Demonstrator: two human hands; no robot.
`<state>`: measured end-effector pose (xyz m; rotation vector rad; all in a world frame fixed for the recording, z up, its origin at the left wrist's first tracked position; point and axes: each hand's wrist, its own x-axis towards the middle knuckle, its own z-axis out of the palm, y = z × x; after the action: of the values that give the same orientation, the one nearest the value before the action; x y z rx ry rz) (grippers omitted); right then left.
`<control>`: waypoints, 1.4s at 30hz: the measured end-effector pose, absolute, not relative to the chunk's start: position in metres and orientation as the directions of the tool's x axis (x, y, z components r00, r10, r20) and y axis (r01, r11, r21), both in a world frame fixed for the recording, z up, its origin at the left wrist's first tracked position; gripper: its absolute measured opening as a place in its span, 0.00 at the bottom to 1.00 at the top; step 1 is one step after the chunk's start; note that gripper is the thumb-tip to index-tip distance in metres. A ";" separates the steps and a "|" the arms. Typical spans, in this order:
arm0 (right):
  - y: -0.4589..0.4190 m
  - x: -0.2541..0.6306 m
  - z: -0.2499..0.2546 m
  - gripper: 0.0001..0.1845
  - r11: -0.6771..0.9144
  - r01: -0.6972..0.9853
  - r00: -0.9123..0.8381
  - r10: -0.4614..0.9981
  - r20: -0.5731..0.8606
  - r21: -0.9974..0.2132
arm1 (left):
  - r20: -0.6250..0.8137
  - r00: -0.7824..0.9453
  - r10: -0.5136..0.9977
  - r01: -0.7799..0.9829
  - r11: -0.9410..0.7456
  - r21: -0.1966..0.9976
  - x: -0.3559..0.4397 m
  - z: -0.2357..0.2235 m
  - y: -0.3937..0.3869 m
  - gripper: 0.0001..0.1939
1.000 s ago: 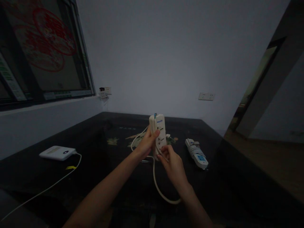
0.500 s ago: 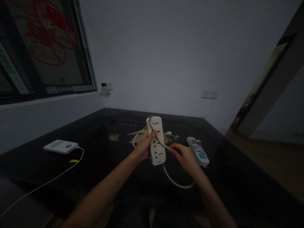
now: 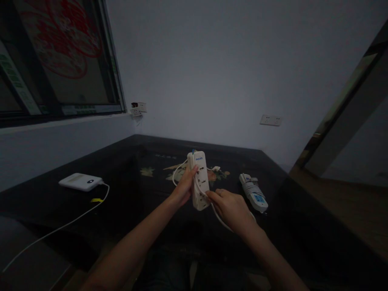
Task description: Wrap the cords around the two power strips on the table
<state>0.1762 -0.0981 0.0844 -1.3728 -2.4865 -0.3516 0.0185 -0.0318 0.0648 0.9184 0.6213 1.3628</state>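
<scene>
A white power strip (image 3: pixel 203 174) is held up over the dark table, tilted, its sockets facing me. My left hand (image 3: pixel 185 186) is closed around its left side, with the thumb on the front face. My right hand (image 3: pixel 230 206) pinches the strip's white cord (image 3: pixel 198 186) near the lower right edge. The cord runs down the front from the top end, under my left thumb, to my right fingers. More cord loops out behind on the left and hangs below my right hand. A plug (image 3: pixel 216 168) lies behind the strip.
Right of my hands lies a second power strip (image 3: pixel 260 200) wrapped in its grey cord. On the left are a white power bank (image 3: pixel 81 182) with a cable and a yellow tag (image 3: pixel 97 200). Wall sockets (image 3: pixel 271 120) sit above the black table (image 3: pixel 145 230).
My right hand has moved slightly down, bringing the cord closer against the strip's front. The hanging loop of cord now sits nearer my right hand. My left hand keeps its hold.
</scene>
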 end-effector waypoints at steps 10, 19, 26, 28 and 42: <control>-0.094 0.181 0.082 0.08 0.487 0.858 -0.511 0.777 0.367 0.163 | 0.076 0.096 0.992 -0.516 -0.015 0.856 0.015 0.067 -0.034 0.24; -0.089 0.216 0.101 0.14 0.475 0.878 -0.436 0.748 0.500 0.054 | 0.113 0.102 0.988 -0.510 -0.045 0.859 0.000 0.072 -0.035 0.26; -0.087 0.224 0.121 0.15 0.493 0.828 -0.363 0.833 0.417 -0.266 | 0.136 0.271 0.953 -0.527 0.029 0.849 -0.002 0.081 -0.046 0.30; -0.087 0.226 0.123 0.15 0.506 0.801 -0.351 0.830 0.434 -0.320 | 0.118 0.312 0.943 -0.520 0.065 0.852 -0.003 0.083 -0.049 0.31; -0.088 0.229 0.122 0.16 0.536 0.735 -0.251 0.784 0.568 -0.415 | 0.056 0.382 0.922 -0.522 0.165 0.837 -0.008 0.077 -0.053 0.28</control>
<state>0.2287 -0.0877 0.1220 -1.2284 -2.0188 0.0819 -0.0078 -0.0526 0.0774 0.9056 0.5393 1.1025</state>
